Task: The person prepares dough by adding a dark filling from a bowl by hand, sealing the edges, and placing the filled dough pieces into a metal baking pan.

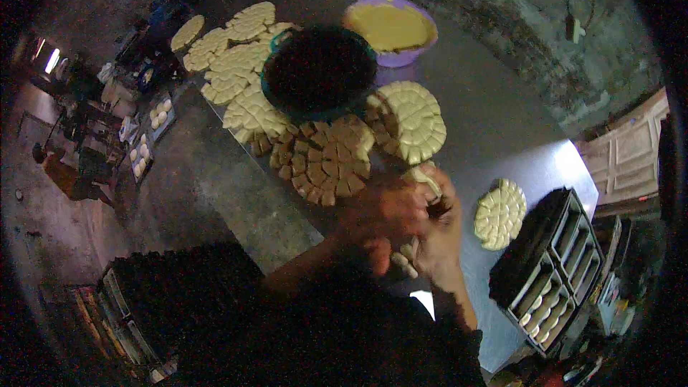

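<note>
1. Bringing both hands together over the near edge of the metal table (494, 115), you have your left hand (398, 208) just beside your right hand (442, 226).
2. Your right fingers curl in, pinching a pale dough strip (429, 182) at their tips; your left fingers are blurred, so you cannot tell whether they press together or pinch.
3. A second dough piece (405, 261) shows lower down, between your hands.
4. Far from you, a purple basin (403, 59) holds a smooth yellow mass (385, 27).
5. Left of it and nearer, a teal-rimmed basin (266, 75) has contents too dark to make out.
6. Around that basin lie scored dough slabs (240, 64), pale on the far left; nearer your hands, a brown-coated slab (330, 165) sits beside a partly brown round (416, 122).
7. To your right, a pale round (500, 213) lies alone near a dark divided pan (577, 247), whose near compartments hold rows of small pale pieces (539, 315).
8. Off the table at far left, two trays (166, 127) bear round pale lumps (140, 154).
</note>
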Tool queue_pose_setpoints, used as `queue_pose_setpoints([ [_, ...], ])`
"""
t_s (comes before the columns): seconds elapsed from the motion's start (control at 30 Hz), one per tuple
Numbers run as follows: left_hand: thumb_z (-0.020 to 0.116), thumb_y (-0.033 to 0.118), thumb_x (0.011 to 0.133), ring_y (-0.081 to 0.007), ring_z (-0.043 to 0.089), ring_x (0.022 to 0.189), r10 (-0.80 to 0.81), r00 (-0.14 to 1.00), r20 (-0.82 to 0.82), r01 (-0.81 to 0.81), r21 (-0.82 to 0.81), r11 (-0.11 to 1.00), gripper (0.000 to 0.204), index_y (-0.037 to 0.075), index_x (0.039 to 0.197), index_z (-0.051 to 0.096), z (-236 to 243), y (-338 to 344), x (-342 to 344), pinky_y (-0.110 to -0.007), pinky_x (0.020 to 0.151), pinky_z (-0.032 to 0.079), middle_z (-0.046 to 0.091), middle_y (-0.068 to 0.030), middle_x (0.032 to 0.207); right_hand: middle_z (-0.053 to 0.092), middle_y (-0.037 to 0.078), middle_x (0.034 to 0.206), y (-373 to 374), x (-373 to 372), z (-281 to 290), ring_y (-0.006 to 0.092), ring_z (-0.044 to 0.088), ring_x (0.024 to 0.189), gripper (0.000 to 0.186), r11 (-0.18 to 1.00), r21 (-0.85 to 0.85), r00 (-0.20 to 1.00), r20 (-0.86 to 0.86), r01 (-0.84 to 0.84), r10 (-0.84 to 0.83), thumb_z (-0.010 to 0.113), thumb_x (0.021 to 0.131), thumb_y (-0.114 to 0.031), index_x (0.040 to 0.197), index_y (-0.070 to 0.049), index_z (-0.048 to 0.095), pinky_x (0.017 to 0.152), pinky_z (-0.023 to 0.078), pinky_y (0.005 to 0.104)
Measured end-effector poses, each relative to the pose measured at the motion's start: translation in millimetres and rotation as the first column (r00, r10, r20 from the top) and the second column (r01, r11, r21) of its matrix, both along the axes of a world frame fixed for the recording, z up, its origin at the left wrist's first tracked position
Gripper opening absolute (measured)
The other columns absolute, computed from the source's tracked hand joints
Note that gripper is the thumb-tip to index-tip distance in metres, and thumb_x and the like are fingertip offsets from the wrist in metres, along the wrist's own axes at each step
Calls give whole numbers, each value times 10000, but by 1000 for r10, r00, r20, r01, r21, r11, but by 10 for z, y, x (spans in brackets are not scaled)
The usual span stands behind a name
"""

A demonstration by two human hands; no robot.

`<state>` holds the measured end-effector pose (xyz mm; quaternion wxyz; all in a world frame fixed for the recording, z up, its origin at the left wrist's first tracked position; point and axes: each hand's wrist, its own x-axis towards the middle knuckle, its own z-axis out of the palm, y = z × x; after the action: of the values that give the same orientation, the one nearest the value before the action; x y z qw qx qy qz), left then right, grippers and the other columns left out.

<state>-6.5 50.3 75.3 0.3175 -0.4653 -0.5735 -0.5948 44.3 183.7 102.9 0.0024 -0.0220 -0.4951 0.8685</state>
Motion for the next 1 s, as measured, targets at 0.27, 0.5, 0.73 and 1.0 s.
queue_pose_setpoints([
  [0.27,721,401,894,-233,652,888,-593,695,408,195,686,701,585,-40,1240,552,-480,-112,-555,-363,841,521,679,-148,953,617,162,1246,-655,-797,127,198,627,1073,556,937,350,991,-119,-17,62,647,957,-68,1435,-86,363,925,512,321],
  [0.5,891,296,742,-247,454,1298,-469,562,681,128,489,863,1173,118,1571,80,-635,-548,-1606,-417,1085,403,290,-136,1482,602,84,1278,-628,-2265,37,205,632,1086,407,986,100,986,114,-134,122,626,974,-114,1363,-67,515,911,516,307],
  [0.73,692,198,923,-206,559,1093,-305,382,872,-130,378,917,718,89,1505,288,-540,-1269,-1925,-404,968,473,443,-121,1265,708,136,1154,-337,-4549,-637,265,689,938,323,-306,948,916,47,84,399,459,1065,-245,1288,-85,628,865,530,372],
  [1.0,589,192,1002,-168,564,932,-245,370,896,-202,335,920,499,59,1439,390,-537,-1741,-1943,-350,886,479,524,-89,1086,620,188,1326,-33,-4536,-868,253,564,1256,458,-173,967,942,225,-185,250,384,1091,-383,1377,-74,565,1069,420,369],
])
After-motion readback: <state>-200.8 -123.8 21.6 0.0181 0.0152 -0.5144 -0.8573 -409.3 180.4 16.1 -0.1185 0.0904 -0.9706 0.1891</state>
